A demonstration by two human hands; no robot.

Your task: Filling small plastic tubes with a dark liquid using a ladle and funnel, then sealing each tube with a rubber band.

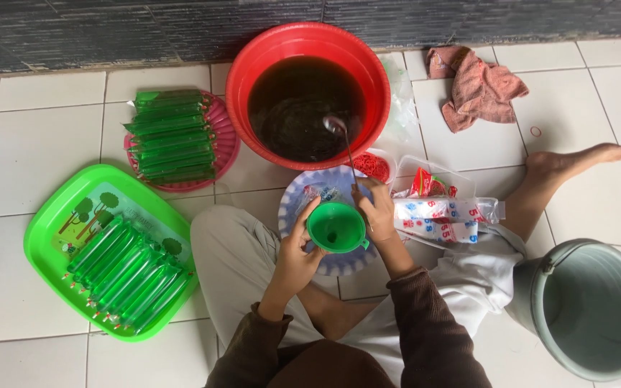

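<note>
Floor tiles (30, 302) carry everything. At far left lies a green tray (52, 215) with filled green tubes (127, 276), and behind it a pink plate (226, 140) with more tubes. Next, the left hand (297, 251) has its fingers closed around a green funnel (336, 228), held over a blue-white plate (296, 197). The right hand (376, 210), just beside the funnel, pinches the handle of a ladle (338, 126) whose bowl reaches into the red basin (307, 43) of dark liquid. Further right lie plastic packets (443, 212), a pink cloth (479, 90) and a grey bucket (591, 309).
</note>
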